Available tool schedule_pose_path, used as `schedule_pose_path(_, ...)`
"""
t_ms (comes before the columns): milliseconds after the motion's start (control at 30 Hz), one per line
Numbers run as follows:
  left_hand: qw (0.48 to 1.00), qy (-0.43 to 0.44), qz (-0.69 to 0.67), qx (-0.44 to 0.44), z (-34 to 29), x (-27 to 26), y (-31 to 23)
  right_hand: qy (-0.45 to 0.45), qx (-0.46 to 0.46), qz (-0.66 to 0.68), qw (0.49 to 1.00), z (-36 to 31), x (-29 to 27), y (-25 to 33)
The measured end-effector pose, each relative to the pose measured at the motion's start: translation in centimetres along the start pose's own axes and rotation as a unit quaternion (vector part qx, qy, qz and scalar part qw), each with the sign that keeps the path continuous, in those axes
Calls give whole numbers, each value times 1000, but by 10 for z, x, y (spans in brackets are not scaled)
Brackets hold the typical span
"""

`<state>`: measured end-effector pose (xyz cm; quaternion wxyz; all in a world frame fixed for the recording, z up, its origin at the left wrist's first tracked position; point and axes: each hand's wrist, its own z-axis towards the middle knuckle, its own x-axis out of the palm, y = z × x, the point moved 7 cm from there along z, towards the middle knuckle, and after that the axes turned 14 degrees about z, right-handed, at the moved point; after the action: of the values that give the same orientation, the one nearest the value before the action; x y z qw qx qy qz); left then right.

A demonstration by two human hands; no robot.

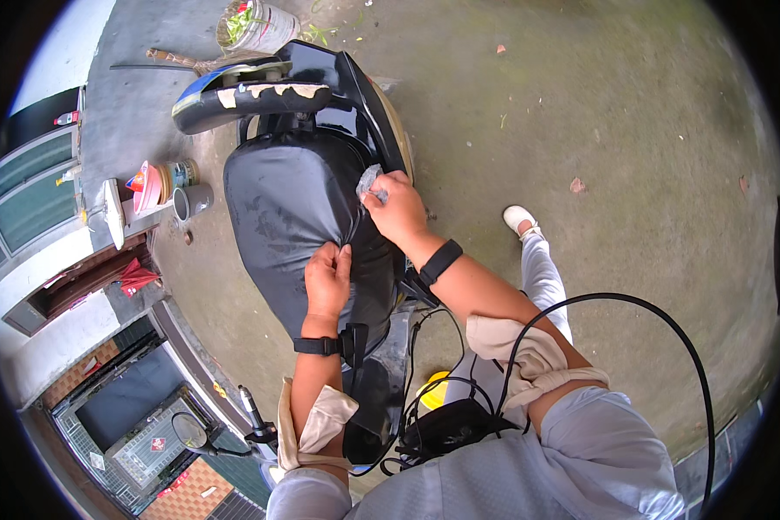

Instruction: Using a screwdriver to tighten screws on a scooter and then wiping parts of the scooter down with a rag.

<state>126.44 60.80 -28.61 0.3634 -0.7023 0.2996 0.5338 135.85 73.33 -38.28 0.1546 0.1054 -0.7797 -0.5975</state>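
A scooter with a black seat cover [277, 195] stands in front of me, its rear pointing away. The cover is smooth and shiny, with folds running out from my left hand [328, 282], which pinches it near the middle of the seat. My right hand [397, 208] is closed round a crumpled grey rag [370, 180] at the seat's right edge. Part of the rag is hidden under the fingers. Beyond the seat is the black padded backrest [260, 102], its covering torn and peeling to a pale layer.
A white bucket [269, 30] with green scraps stands past the scooter's rear. At left are a grey bucket [195, 201] and pink basins [150, 186] by a wall. The scooter's mirror [189, 430] sticks out at lower left. A black cable [667, 334] loops beside my right arm.
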Motion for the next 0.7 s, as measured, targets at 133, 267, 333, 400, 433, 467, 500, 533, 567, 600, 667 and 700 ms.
schedule_pose_path(133, 1000, -14, -3, 6, 0, -1, 0, 17, 43, -36, 998, 2, 0, -2)
schedule_pose_path(267, 1000, -12, -7, 18, -4, 1, 0, -3, 64, -53, 997, 2, -10, -18)
schedule_pose_path(333, 1000, -12, -11, 14, -5, 0, -1, 44, 68, -120, 989, -5, -17, -23)
schedule_pose_path(400, 1000, 4, -14, 3, -7, -2, 1, 42, 44, -117, 991, -19, -20, -16)
schedule_pose_path(433, 1000, 4, -16, 2, -7, -2, 2, -8, -22, -89, 996, -25, -29, -2)
schedule_pose_path(467, 1000, 3, -17, -4, -8, -1, 5, -56, -88, -60, 993, -31, -36, 12)
schedule_pose_path(500, 1000, 2, -18, -10, -9, -1, 9, -65, -125, -39, 989, -34, -36, 21)
schedule_pose_path(533, 1000, 3, -16, -8, -8, -2, 6, -68, -124, -37, 989, -31, -38, 25)
schedule_pose_path(567, 1000, 8, -21, -3, -8, -4, 3, -52, -162, -26, 985, -27, -36, 34)
schedule_pose_path(600, 1000, 12, -26, 2, -9, -5, 0, -36, -200, -15, 979, -23, -33, 43)
schedule_pose_path(667, 1000, 5, -25, 4, -10, -3, 0, 2, -204, -48, 978, -13, -19, 39)
schedule_pose_path(700, 1000, 5, -28, 2, -7, -2, -2, -7, -183, -59, 981, -6, -17, 34)
